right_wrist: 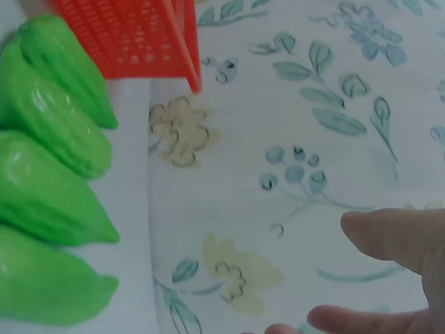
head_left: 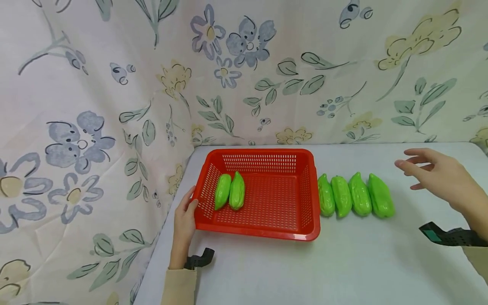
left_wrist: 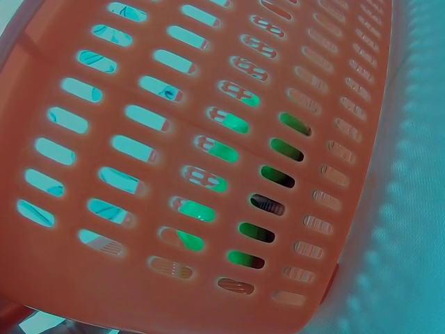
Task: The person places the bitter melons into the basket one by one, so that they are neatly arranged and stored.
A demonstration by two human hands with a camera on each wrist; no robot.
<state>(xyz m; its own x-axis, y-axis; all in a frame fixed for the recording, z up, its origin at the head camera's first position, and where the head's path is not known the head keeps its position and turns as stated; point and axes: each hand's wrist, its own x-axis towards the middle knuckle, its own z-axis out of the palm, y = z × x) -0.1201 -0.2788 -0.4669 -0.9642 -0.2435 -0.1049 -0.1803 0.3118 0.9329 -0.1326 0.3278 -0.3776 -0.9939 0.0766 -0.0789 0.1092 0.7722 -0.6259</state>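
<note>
A shallow red plastic basket (head_left: 263,231) with slotted walls stands on the table. My left hand (head_left: 185,222) holds its left side, thumb at the rim and fingers along the outer wall. In the left wrist view the basket wall (left_wrist: 160,188) fills most of the picture, and the hand is out of sight. Inside, at the left end, two glossy green pepper-shaped vegetables (head_left: 237,191) lie side by side. Several more green vegetables (head_left: 360,194) lie in a row right of the basket. My right hand (head_left: 438,171) hovers right of that row, fingers loosely bent and holding nothing.
The white table (head_left: 354,262) extends in front of the basket and to both sides. A floral cloth (head_left: 289,93) hangs along the back and left edges. Dark camera straps (head_left: 453,235) sit on both wrists, below tan sleeves.
</note>
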